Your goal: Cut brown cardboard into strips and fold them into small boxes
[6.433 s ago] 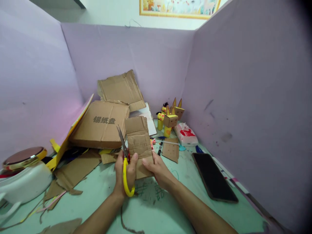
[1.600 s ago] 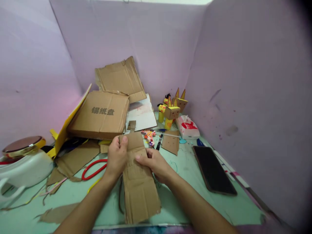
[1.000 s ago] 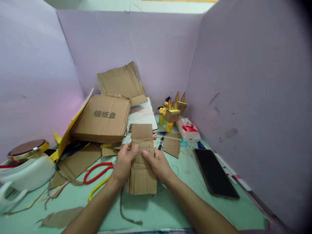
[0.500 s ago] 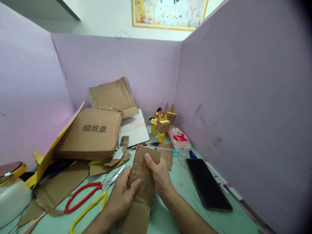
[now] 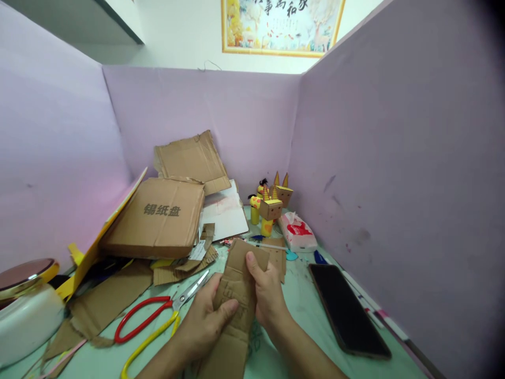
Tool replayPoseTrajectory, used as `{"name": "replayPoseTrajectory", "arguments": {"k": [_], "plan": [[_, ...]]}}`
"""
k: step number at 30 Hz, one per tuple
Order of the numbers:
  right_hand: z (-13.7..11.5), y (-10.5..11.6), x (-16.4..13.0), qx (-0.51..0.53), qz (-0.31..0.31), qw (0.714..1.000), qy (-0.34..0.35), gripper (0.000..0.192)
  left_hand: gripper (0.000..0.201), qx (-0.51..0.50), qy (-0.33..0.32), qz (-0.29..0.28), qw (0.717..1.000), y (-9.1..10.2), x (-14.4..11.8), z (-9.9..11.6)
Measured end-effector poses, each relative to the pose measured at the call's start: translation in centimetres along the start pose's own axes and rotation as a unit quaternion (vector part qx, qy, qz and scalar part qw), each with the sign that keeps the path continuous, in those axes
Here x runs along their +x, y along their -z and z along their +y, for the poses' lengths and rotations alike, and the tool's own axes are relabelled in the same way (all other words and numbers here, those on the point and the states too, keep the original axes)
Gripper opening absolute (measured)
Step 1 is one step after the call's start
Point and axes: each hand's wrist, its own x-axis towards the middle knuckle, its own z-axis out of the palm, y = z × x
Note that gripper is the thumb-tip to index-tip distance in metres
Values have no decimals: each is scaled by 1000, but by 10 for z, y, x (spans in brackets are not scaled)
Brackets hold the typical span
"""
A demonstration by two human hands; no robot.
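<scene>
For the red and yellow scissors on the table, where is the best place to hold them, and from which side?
Probably take the scissors by the handle loops, coming from above on the near left. The loops lie flat and open toward the person; the blades point away, toward the cardboard scraps.

Brown cardboard strip [image 5: 236, 295] with pencilled lines; scissors [image 5: 158, 321] — one red handle, one yellow; mint-green tabletop [image 5: 307, 310]; black phone [image 5: 349, 310]; lilac partition walls [image 5: 394, 158].

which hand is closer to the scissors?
Left. The left hand grips the cardboard strip just right of the scissors lying on the table; the right hand holds the strip's far side.
</scene>
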Motion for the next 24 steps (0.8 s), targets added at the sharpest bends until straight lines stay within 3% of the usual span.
{"name": "replayPoseTrajectory", "arguments": {"k": [5, 8, 10, 14, 16, 19, 24], "plan": [[5, -6, -6, 33, -37, 994, -92, 43, 32, -7, 4, 24, 1000, 8, 6, 1], [9, -5, -4, 26, -7, 996, -80, 42, 31, 21, 18, 44, 999, 10, 10, 0], [7, -2, 2, 46, 34, 997, -61, 40, 36, 16, 62, 48, 997, 11, 13, -1], [-5, 8, 20, 95, 97, 991, 2, 39, 29, -5, 138, 3, 990, 10, 12, -2], [-11, 10, 24, 111, 98, 989, 1, 38, 21, 11, 135, -10, 991, 8, 9, -1], [-15, 7, 22, 127, 88, 987, -39, 35, 17, 58, 109, 18, 992, 8, 5, 1], [-18, 5, 17, 51, 41, 983, -173, 34, 12, 153, 19, 71, 985, 22, 4, 0]]}}
